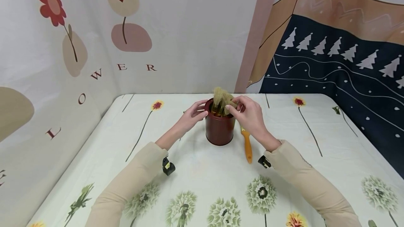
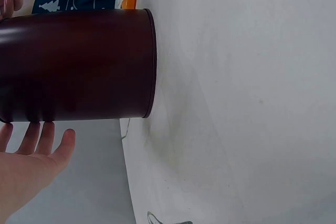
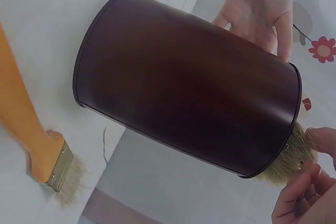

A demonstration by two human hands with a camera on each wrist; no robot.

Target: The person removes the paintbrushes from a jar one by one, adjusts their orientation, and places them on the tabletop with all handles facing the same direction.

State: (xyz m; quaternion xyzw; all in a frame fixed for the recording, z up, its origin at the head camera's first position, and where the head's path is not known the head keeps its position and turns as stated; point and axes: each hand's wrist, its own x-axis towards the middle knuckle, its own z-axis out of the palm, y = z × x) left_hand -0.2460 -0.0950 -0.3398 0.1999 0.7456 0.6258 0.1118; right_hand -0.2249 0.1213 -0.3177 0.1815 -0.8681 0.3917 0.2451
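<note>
A dark red-brown cylindrical can (image 1: 220,130) stands upright on the cloth. From its mouth rise greenish-beige bristles (image 1: 222,96) of paintbrushes, with shiny golden parts below them inside the rim; how many there are cannot be told. My right hand (image 1: 252,115) pinches the bristles between thumb and fingers at the can's right rim, seen also at the lower right of the right wrist view. My left hand (image 1: 191,116) touches the can's left side near the top with extended fingers. Handles inside the can are hidden.
Another paintbrush with an orange handle (image 1: 247,148) lies on the cloth just right of the can, its pale bristles (image 3: 70,182) pointing away from me. The cloth (image 1: 202,171) is white with printed flowers. Printed curtains (image 1: 195,27) hang behind and to both sides.
</note>
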